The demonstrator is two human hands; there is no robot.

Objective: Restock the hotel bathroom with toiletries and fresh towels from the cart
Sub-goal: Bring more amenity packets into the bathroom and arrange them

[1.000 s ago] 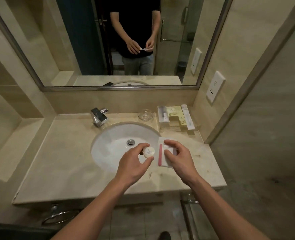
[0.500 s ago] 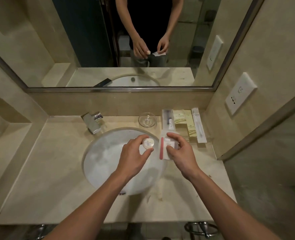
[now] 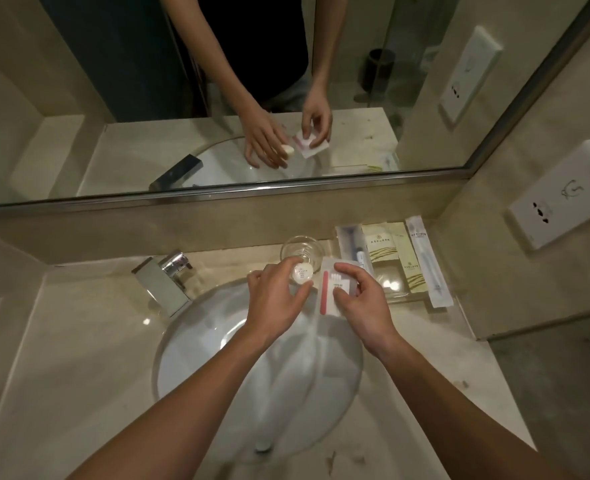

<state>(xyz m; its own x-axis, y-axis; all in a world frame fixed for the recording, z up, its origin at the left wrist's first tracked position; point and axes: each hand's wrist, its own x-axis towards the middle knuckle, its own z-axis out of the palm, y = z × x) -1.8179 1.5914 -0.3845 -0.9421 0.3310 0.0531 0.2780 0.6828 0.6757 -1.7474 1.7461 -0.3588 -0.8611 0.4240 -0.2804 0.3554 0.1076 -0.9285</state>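
Over the far rim of the sink [image 3: 200, 344], your two hands work side by side:

- Your left hand [image 3: 274, 301] pinches a small round soap packet [image 3: 302, 274] between thumb and fingertips, its printed face turned up toward you.
- Just beyond that grip stands a clear glass dish [image 3: 304, 250]. Its near edge is hidden behind the soap, so you cannot tell whether the two touch.
- Your right hand [image 3: 364, 306], close to the right of the left, grips a flat clear vanity packet [image 3: 335, 289] with thumb and curled fingers. A pink nail file [image 3: 324, 292] runs along its left side, with white cotton swabs next to it.
- Beyond and to the right of the right-hand grip, a clear tray [image 3: 395, 295] lies against the wall. It carries a toothbrush packet [image 3: 350, 245], two cream sachets [image 3: 380, 247] and a long white packet [image 3: 425, 261], side by side.
- Well left of the left-hand grip, the chrome faucet [image 3: 165, 278] stands on the marble counter [image 3: 78, 341].
- Above both grips, the mirror [image 3: 130, 98] shows the same two hands. A white wall socket [image 3: 560, 195] sits far off to the right.
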